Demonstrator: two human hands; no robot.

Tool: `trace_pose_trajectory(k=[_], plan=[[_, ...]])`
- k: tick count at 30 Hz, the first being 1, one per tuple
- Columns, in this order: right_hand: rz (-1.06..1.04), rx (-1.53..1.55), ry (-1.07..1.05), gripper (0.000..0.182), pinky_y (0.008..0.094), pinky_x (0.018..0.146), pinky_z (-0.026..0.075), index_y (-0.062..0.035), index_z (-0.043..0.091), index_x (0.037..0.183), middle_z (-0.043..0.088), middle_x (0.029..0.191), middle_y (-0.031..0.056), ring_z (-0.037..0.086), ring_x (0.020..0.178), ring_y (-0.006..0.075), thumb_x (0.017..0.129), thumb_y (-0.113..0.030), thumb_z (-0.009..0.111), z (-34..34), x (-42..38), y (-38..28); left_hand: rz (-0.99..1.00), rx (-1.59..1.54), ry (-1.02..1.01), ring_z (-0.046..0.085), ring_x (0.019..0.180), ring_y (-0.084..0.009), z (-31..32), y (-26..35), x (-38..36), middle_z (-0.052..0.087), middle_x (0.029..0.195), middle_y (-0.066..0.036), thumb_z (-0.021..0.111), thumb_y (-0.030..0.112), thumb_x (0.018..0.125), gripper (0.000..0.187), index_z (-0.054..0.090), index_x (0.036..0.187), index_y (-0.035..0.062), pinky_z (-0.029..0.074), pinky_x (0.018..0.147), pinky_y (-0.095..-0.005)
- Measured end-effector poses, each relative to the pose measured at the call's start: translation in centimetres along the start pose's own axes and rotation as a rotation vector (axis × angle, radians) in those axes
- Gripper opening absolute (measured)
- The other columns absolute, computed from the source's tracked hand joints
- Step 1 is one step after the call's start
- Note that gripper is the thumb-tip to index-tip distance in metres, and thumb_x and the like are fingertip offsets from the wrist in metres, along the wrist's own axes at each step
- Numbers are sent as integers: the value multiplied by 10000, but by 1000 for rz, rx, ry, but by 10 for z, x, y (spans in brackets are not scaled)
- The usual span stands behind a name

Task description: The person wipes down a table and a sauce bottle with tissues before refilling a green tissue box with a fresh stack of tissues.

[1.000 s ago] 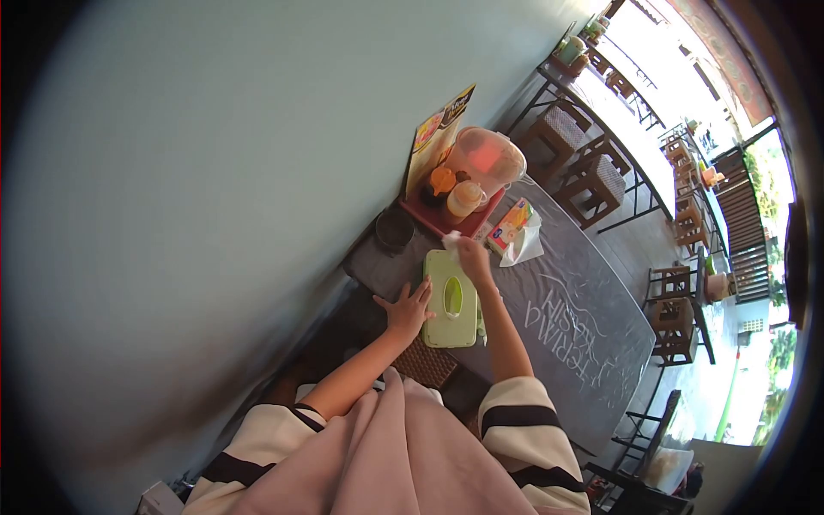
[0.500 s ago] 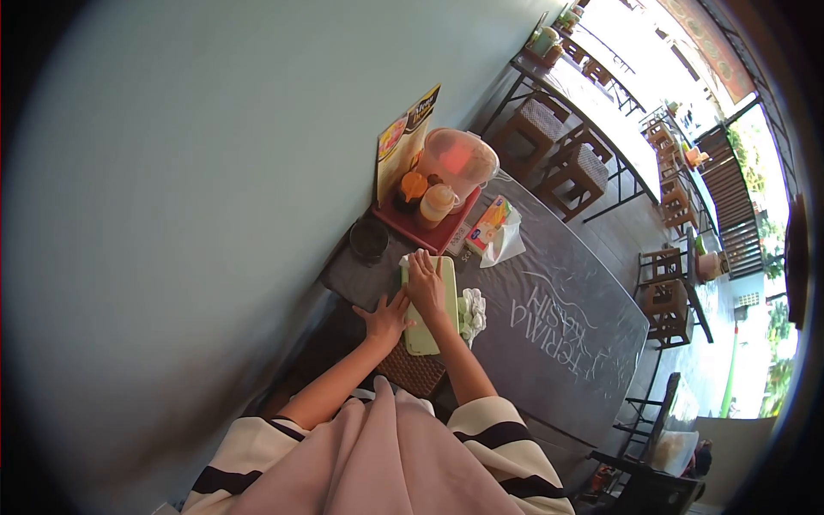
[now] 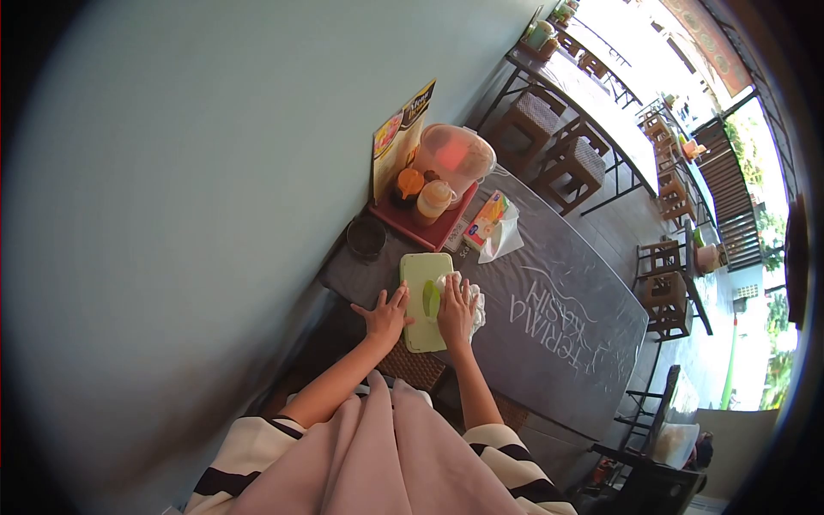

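Note:
A light green rectangular box [image 3: 415, 273] with a darker green oval on top lies at the near end of the dark table. My left hand [image 3: 384, 318] rests on its left edge with fingers spread. My right hand [image 3: 457, 316] lies over the box's right side, fingers stretched, on a white crumpled cloth [image 3: 477, 311]. How much cloth is under the palm is hidden.
A red tray [image 3: 428, 233] with sauce bottles and a pink-tinted container stands against the wall, a menu card [image 3: 392, 142] behind it. Nearby are a round black dish [image 3: 367, 237] and a tissue pack [image 3: 487, 218]. Stools [image 3: 573, 172] and other tables stand further off.
My right hand has moved from the top of the box to its right side, onto the white cloth. The green oval now shows. My left hand stays at the left edge.

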State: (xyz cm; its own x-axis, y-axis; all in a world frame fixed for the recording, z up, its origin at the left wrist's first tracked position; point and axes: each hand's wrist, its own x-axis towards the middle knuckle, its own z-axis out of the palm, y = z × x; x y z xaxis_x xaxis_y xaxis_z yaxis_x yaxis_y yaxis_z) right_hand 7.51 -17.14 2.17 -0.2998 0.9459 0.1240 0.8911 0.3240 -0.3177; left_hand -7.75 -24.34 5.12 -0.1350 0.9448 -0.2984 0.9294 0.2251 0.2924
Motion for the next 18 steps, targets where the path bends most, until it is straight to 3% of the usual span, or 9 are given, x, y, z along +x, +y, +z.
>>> trace_pose_trajectory(k=[7,13,18], plan=[[-50,35,-28,387,562,1063,225,-89,493,1289,478,1356,80,313,1337,327,930,-224,438,9,68,1,24,53,-7,335,1268,-206,4,0,3,225,1458,115,574,466,806,677,332,1382,205,267,825,-839],[-33,94,-185,350,552,1051,267,-120,531,1246,505,1333,47,343,1325,311,921,-212,440,9,89,5,-12,56,-36,330,1278,-208,1,2,2,238,1449,119,564,472,813,663,330,1383,225,265,826,-838],[-53,42,-27,393,544,1052,264,-130,496,1296,491,1351,43,345,1328,301,915,-171,410,1,56,1,-23,52,-28,311,1312,-213,-1,2,0,240,1444,124,561,472,817,659,328,1385,231,211,849,-849]])
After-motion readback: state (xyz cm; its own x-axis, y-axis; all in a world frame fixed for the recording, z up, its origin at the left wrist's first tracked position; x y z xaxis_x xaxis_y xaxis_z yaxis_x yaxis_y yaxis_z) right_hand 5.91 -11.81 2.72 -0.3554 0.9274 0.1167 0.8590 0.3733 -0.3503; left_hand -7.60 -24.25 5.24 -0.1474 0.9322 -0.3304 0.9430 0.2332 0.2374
